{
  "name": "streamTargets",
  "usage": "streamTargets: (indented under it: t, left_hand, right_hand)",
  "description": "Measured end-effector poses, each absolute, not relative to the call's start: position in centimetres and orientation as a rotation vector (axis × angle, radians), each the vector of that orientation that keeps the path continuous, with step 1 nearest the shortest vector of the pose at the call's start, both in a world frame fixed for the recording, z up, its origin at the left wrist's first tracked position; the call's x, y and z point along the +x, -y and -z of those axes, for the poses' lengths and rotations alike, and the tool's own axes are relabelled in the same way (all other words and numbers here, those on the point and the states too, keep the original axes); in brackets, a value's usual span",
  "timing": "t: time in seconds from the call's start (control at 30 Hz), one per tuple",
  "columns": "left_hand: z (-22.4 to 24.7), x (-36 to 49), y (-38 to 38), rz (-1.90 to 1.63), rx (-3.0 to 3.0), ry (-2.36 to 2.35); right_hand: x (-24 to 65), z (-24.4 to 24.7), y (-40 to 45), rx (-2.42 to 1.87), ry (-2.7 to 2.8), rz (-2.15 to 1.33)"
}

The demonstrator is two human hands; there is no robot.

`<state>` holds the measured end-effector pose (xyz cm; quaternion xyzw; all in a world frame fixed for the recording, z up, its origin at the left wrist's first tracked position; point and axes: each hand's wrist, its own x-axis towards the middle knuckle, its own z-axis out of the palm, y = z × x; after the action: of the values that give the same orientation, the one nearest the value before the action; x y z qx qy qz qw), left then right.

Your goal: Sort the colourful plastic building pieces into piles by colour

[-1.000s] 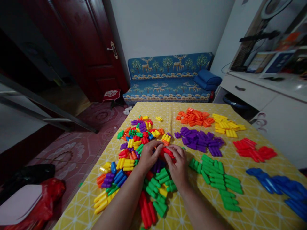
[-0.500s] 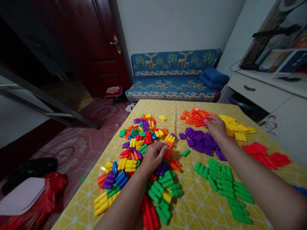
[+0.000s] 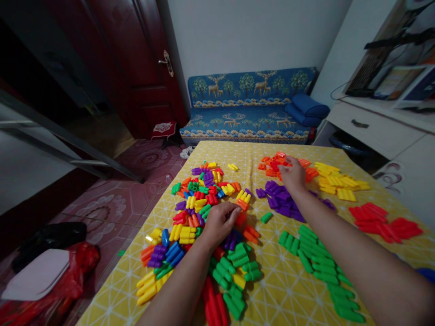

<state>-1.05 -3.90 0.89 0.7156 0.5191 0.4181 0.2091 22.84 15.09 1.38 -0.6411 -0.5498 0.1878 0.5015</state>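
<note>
Orange plastic pieces (image 3: 272, 171) form a loose pile at the far side of the table (image 3: 268, 290). My right hand (image 3: 294, 175) is positioned at this pile, fingers lowered to it; whether they grip a piece, I cannot tell. My hands are well apart: the left hand (image 3: 217, 224) rests over the mixed pile (image 3: 186, 233), its fingertips just beside an orange piece (image 3: 241, 219), grip likewise unclear.

Change of state: the right hand has left the mixed pile, where both hands met around red pieces, and has reached the orange pile. Consequence: the hands now attend to two separate locations, one mixed, one of a single colour.

Adjacent to the orange pile: the yellow pile (image 3: 331, 177) to its right and the purple pile (image 3: 283, 203) on my side, partly covered by my right forearm. Further out: the red pile (image 3: 372, 217), the green pile (image 3: 319, 262) and, at the right edge, blue pieces (image 3: 426, 274). One green piece (image 3: 266, 217) lies alone between piles. Beyond the table: a blue patterned sofa (image 3: 238, 115).
</note>
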Motion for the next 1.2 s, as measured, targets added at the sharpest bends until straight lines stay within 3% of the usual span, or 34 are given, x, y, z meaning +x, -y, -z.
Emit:
streamTargets:
  t: [0.27,0.5,0.77,0.97,1.2]
  left_hand:
    - [-0.6,-1.0,3.9,-1.199,2.012,-1.490]
    - [-0.4,-1.0,4.0,-1.297,1.999,-1.518]
    - [-0.6,-1.1,3.9,-1.475,1.981,-1.472]
    - [-0.5,-1.2,3.8,-1.412,2.021,-1.462]
    - [-0.2,-1.3,3.7,-1.375,2.008,-1.514]
  right_hand:
    - [17.8,-0.7,-4.9,-1.270,1.897,-0.689]
    - [14.5,0.9,-0.8,-1.350,2.135,-0.306]
    - [13.8,1.3,0.6,-1.260,1.834,-0.609]
    - [14.1,-0.1,2.6,-1.121,1.717,-0.673]
    - [25.8,-1.6,-3.5,-1.346,1.299,-0.528]
